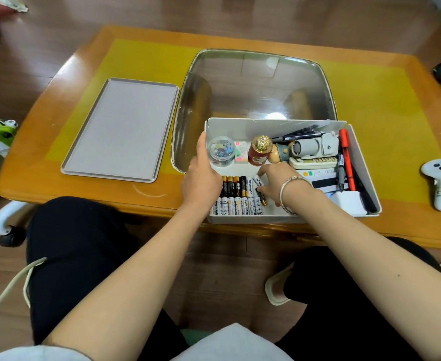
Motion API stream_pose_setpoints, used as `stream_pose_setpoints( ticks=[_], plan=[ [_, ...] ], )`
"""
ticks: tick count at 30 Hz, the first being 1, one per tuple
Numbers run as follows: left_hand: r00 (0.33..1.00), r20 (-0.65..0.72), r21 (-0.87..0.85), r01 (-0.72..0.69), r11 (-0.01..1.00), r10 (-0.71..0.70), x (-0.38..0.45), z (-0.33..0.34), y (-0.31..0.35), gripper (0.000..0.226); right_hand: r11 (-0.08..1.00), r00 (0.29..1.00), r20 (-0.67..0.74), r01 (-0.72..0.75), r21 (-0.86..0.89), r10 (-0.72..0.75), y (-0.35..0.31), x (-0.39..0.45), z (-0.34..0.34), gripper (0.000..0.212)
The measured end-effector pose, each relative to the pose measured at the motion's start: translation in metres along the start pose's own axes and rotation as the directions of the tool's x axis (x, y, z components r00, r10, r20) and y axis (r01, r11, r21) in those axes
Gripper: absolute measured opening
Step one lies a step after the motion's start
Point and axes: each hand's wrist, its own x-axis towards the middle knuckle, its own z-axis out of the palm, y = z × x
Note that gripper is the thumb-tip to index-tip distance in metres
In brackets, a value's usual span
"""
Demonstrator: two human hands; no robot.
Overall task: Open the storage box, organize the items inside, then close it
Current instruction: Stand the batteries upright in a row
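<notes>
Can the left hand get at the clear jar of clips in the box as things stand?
Probably yes. The left hand rests on the storage box at its left wall, right beside the clear jar, which stands in the near corner with nothing over it.
</notes>
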Motion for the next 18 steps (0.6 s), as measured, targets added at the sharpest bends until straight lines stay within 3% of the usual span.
stream_pose_setpoints(
  ticks=[5, 12, 18],
  plan=[
    [1.000, -0.007, 0.009, -0.004, 1.000, 0.004, -0.0007, -0.0005, 0.0003, 0.087, 0.998, 0.999, 0.015, 0.046, -0.053, -0.045, -0.0042, 0.0025, 0.0006, 0.045],
    [1.000, 0.004, 0.024, -0.005, 1.000, 0.005, -0.0001, -0.0011, 0.0005, 0.086, 0.992, 1.000, 0.008, 0.025, -0.121, -0.024, -0.0060, 0.0030, -0.0032, 0.044],
    [1.000, -0.011, 0.016, -0.014, 1.000, 0.014, 0.0005, -0.0001, -0.0009, 0.084, 0.994, 0.990, -0.126, 0.047, -0.100, -0.060, 0.0011, -0.0002, -0.0020, 0.029]
  ],
)
